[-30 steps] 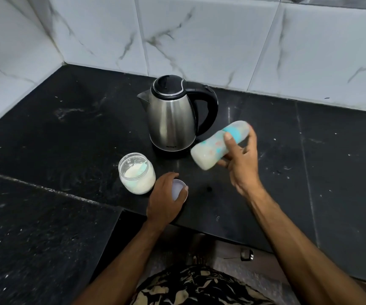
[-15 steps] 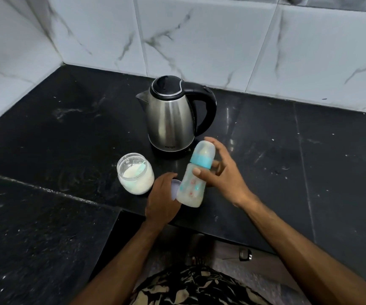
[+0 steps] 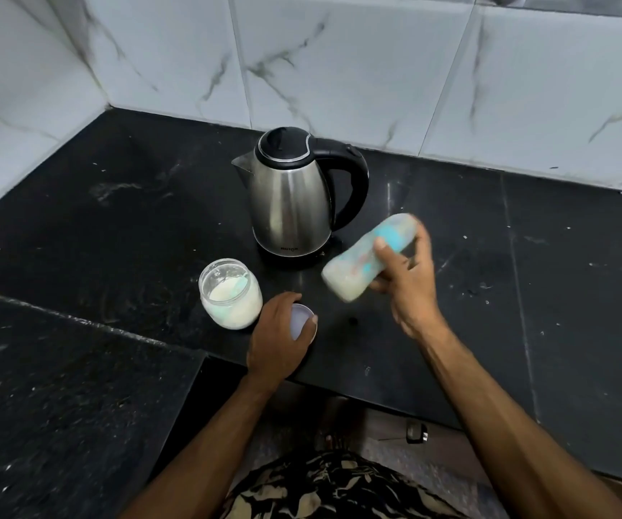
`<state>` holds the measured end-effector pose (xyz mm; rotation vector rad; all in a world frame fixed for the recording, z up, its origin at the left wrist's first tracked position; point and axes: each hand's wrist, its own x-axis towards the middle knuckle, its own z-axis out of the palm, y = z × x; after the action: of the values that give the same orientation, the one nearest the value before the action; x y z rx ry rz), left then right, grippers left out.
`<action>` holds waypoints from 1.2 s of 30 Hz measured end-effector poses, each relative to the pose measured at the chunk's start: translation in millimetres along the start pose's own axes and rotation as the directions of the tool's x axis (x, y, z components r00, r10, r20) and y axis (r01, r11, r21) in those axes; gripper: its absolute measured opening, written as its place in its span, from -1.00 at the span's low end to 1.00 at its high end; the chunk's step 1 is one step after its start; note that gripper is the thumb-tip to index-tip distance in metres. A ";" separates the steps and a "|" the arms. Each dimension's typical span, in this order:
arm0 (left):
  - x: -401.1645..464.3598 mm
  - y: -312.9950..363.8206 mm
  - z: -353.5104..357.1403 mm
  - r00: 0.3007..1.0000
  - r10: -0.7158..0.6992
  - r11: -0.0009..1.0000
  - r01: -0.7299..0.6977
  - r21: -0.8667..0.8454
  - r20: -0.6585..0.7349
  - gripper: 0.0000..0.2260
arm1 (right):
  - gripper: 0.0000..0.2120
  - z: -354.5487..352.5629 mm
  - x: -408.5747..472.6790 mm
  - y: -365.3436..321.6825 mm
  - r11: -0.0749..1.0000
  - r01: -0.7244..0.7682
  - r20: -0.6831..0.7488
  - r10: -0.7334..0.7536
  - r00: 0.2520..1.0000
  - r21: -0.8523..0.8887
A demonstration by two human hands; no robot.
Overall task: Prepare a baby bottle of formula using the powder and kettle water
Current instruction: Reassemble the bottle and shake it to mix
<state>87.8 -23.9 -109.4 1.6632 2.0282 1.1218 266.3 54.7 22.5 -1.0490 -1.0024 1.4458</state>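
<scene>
My right hand grips a baby bottle with a blue collar. The bottle holds milky liquid, is capped, lies tilted nearly sideways above the counter and looks motion-blurred. My left hand rests on the black counter with its fingers around a pale round lid. An open glass jar of white powder stands just left of that hand. The steel kettle with black lid and handle stands behind, lid shut.
White marble-look tiles wall off the back and left of the counter corner. The counter's front edge runs just under my left hand, with a lower black slab at the left. A small dark speck lies on the counter near the lid.
The bottle stood near upright by the lid half a second ago; my right hand has swung it up and right to a tilted pose, as it was a second ago. Left hand unmoved.
</scene>
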 end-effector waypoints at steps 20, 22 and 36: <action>-0.4 -0.2 -0.4 1.000 -0.009 1.000 0.009 0.003 0.014 -0.52 | -0.43 -3.9 0.7 -3.1 1.000 -0.030 0.008 0.030 1.000 -0.004; -0.3 2.7 -2.0 1.000 -0.009 1.000 0.009 -0.002 0.022 -0.51 | -0.45 -5.4 4.0 -2.6 0.998 -0.019 -0.041 0.022 0.999 0.068; 1.4 -7.7 2.6 0.998 0.005 1.000 -0.007 0.025 0.066 -0.46 | -0.35 -1.9 -17.6 7.5 0.988 -0.039 0.248 0.076 0.966 -0.151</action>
<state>83.7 -21.8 -116.3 1.6969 2.0061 1.0335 267.5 36.5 16.4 -1.0207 -1.2853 1.6021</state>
